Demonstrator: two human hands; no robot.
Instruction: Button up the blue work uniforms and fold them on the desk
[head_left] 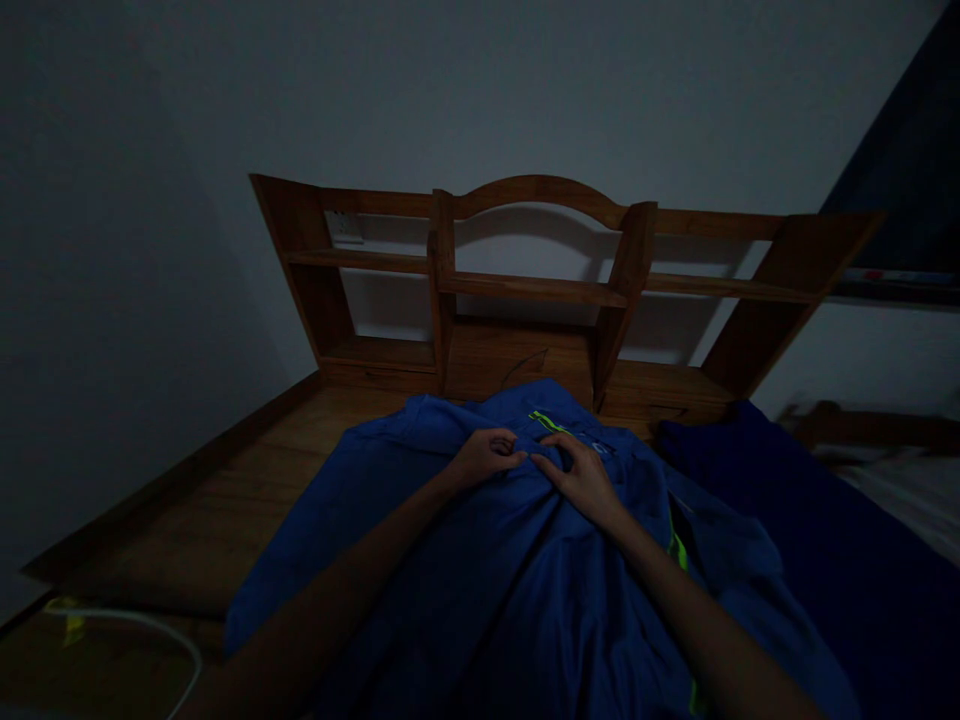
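Head view: blue garment [574, 600] spread over wooden boards [255, 465], in front of the wooden shelf unit [532, 290]. Left hand [484, 457] curled, thumb and fingers pinching the garment's cloth; right hand [585, 480] pinching it too, just beside. Tips of the 2 hands nearly meet. Yellow-green strip [551, 422] just beyond them. Dark blue cloth [817, 540] at right; pale cable [97, 611] lower left.

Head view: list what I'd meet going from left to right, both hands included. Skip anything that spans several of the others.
White cable → wall socket → left hand → right hand → dark blue cloth.
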